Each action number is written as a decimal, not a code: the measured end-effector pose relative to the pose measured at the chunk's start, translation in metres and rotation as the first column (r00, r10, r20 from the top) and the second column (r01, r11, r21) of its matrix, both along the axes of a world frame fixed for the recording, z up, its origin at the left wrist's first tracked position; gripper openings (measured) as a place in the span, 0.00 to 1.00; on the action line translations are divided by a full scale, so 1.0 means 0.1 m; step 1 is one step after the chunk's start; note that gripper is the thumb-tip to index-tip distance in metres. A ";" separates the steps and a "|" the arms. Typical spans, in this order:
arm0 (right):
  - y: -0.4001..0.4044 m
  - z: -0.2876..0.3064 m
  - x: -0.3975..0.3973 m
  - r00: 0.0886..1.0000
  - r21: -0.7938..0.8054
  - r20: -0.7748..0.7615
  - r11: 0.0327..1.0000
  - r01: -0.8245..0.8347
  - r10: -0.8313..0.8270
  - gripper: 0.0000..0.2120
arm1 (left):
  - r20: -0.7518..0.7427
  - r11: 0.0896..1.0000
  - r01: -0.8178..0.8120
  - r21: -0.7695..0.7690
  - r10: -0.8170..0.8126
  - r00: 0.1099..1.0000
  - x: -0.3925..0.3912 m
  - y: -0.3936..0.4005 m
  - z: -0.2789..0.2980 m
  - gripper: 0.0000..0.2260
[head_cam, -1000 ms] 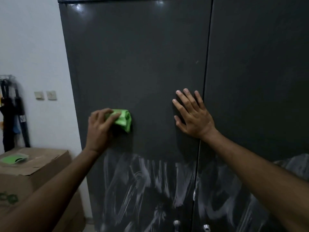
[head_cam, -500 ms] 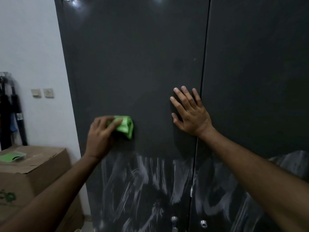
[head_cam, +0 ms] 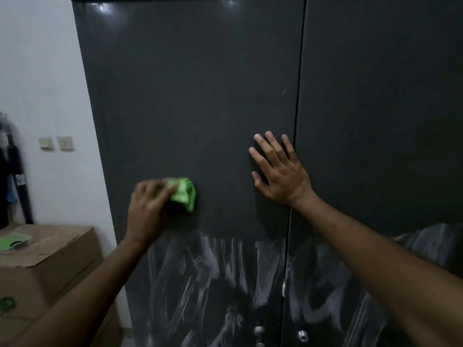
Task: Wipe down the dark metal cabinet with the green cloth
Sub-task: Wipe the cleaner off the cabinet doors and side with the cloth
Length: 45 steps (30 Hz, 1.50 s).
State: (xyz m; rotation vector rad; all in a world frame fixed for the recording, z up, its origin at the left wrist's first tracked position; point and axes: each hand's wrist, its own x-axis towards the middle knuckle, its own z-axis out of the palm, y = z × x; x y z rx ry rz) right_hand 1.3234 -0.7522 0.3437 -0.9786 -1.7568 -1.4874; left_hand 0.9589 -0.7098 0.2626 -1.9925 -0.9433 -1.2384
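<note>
- I am gripping the bunched green cloth (head_cam: 184,195) in my left hand (head_cam: 147,211), fingers curled over it, against the cabinet (head_cam: 195,96) left door, just above the white streaks (head_cam: 213,266).
- My right hand (head_cam: 280,174) is pressing flat, fingers spread, beside the door seam (head_cam: 299,108).
- I am judging that overlapping downward strokes would clear the streaks best.
- I am seeing no readable writing; the cardboard box (head_cam: 50,259) left of the cabinet is showing only a blurred green mark.

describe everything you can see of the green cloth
The green cloth is bright green, soft-looking fabric, bunched into a crumpled wad. It sits against the left door of the dark metal cabinet, just above the whitish smeared streaks. The left hand grips it from the left, fingers covering its left part; the image is motion-blurred there. The right hand lies apart from it.
</note>
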 end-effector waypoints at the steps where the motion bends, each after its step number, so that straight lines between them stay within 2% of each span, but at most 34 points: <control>1: 0.00 0.01 0.00 1.000 -0.001 0.003 1.000 0.004 -0.004 0.27 | -0.097 1.000 0.009 -0.006 -0.010 0.995 -0.03 -0.03 -0.19 0.19; 3: -0.01 0.01 0.00 1.000 -0.004 0.008 1.000 0.009 -0.009 0.27 | -0.244 0.999 -0.007 -0.039 -0.003 0.970 -0.28 -0.09 -0.52 0.19; 5: 0.00 0.00 0.00 1.000 -0.006 0.006 1.000 0.009 -0.009 0.27 | -0.284 0.996 -0.040 -0.077 0.016 0.959 -0.56 -0.14 -0.62 0.19; 6: 0.00 0.00 0.00 1.000 -0.008 0.006 1.000 0.010 -0.010 0.27 | -0.252 0.993 -0.058 -0.099 0.031 0.967 -0.65 -0.14 -0.57 0.18; 8: 0.01 -0.01 0.01 1.000 -0.013 0.012 1.000 0.015 -0.015 0.27 | -0.088 0.982 -0.103 -0.160 0.090 0.992 -0.66 -0.12 -0.35 0.19; 10: 0.01 -0.02 0.02 1.000 -0.016 0.015 1.000 0.012 -0.011 0.27 | 0.152 0.969 -0.101 -0.224 0.137 0.979 -0.44 -0.10 -0.05 0.23; 11: 0.01 -0.02 0.02 1.000 -0.020 0.014 1.000 0.011 -0.011 0.27 | 0.230 0.973 -0.079 -0.218 0.130 0.965 -0.26 -0.12 0.07 0.24; 12: 0.00 -0.02 0.01 1.000 -0.024 0.013 1.000 0.011 -0.010 0.27 | 0.246 0.980 -0.052 -0.195 0.100 0.964 -0.06 -0.16 0.13 0.24; 13: 0.00 -0.02 0.01 1.000 -0.034 0.012 0.999 0.013 -0.012 0.27 | 0.197 0.985 -0.030 -0.171 0.064 0.978 0.13 -0.22 0.13 0.23; 15: -0.04 -0.01 0.00 1.000 -0.063 0.011 0.998 0.017 -0.017 0.27 | -0.003 0.984 0.005 -0.178 -0.005 1.000 0.35 -0.36 -0.06 0.23; 16: -0.06 -0.01 0.00 1.000 -0.075 0.007 0.997 0.016 -0.015 0.27 | -0.064 0.975 0.028 -0.223 -0.043 0.997 0.39 -0.43 -0.18 0.24; 17: -0.08 -0.01 -0.01 1.000 -0.086 -0.003 0.996 0.013 -0.013 0.27 | -0.062 0.956 0.054 -0.289 -0.075 0.995 0.39 -0.50 -0.26 0.23; 18: -0.10 -0.02 -0.03 1.000 -0.099 -0.025 0.995 0.006 -0.009 0.27 | 0.000 0.930 0.093 -0.356 -0.100 0.995 0.39 -0.56 -0.31 0.21; 20: -0.18 -0.07 -0.12 0.994 -0.153 -0.109 0.988 -0.019 0.002 0.28 | 0.268 0.853 0.255 -0.455 -0.142 0.953 0.48 -0.69 -0.36 0.16; 22: -0.30 -0.20 -0.27 0.982 -0.241 -0.186 0.967 -0.087 0.042 0.27 | 0.568 0.732 0.460 -0.503 -0.121 0.814 0.66 -0.87 -0.37 0.08; 24: -0.49 -0.47 -0.43 0.956 -0.322 -0.265 0.923 -0.212 0.127 0.18 | 0.747 0.566 0.630 -0.533 -0.036 0.664 0.86 -1.04 -0.40 0.07; 25: -0.59 -0.63 -0.51 0.921 -0.370 -0.357 0.882 -0.292 0.155 0.14 | 0.792 0.501 0.681 -0.535 0.015 0.611 0.96 -1.11 -0.43 0.08; 26: -0.70 -0.79 -0.58 0.854 -0.426 -0.497 0.815 -0.392 0.151 0.14 | 0.821 0.453 0.717 -0.530 0.064 0.567 1.04 -1.17 -0.46 0.09; 27: -0.81 -0.91 -0.66 0.741 -0.462 -0.663 0.720 -0.518 0.108 0.20 | 0.843 0.415 0.747 -0.519 0.106 0.527 1.12 -1.21 -0.49 0.10; 28: -0.89 -1.02 -0.71 0.588 -0.449 -0.808 0.606 -0.657 0.037 0.25 | 0.859 0.388 0.771 -0.506 0.138 0.494 1.19 -1.26 -0.53 0.12; 30: -1.01 -1.16 -0.72 0.316 -0.349 -0.937 0.377 -0.858 -0.150 0.30 | 0.875 0.350 0.802 -0.484 0.173 0.452 1.29 -1.35 -0.60 0.14; 32: -1.08 -1.24 -0.64 0.233 -0.304 -0.926 0.222 -0.926 -0.297 0.25 | 0.890 0.286 0.843 -0.455 0.178 0.420 1.36 -1.40 -0.67 0.15; 33: -1.10 -1.28 -0.58 0.211 -0.286 -0.919 0.193 -0.939 -0.334 0.21 | 0.896 0.235 0.866 -0.441 0.170 0.410 1.39 -1.42 -0.70 0.16; 36: -1.12 -1.43 -0.42 0.051 -0.178 -0.897 0.252 -0.951 -0.440 0.07 | 0.891 0.067 0.895 -0.442 0.151 0.429 1.42 -1.45 -0.77 0.19; 37: -1.14 -1.47 -0.36 -0.014 -0.125 -0.873 0.251 -0.960 -0.487 0.04 | 0.893 0.024 0.903 -0.430 0.161 0.421 1.41 -1.44 -0.80 0.19; 39: -1.18 -1.52 -0.21 -0.135 0.011 -0.802 0.211 -0.977 -0.582 0.08 | 0.902 -0.054 0.922 -0.384 0.192 0.387 1.38 -1.43 -0.86 0.20; 41: -1.24 -1.58 -0.09 -0.199 0.140 -0.734 0.143 -0.980 -0.649 0.14 | 0.908 -0.127 0.934 -0.334 0.223 0.355 1.37 -1.43 -0.92 0.19; 43: -1.28 -1.67 -0.05 -0.191 0.220 -0.701 0.047 -0.974 -0.687 0.17 | 0.919 -0.196 0.951 -0.241 0.269 0.288 1.38 -1.45 -1.01 0.18; 45: -1.30 -1.80 -0.04 -0.164 0.263 -0.691 -0.034 -0.964 -0.704 0.18 | 0.901 -0.234 0.966 -0.109 0.387 0.196 1.41 -1.47 -1.12 0.19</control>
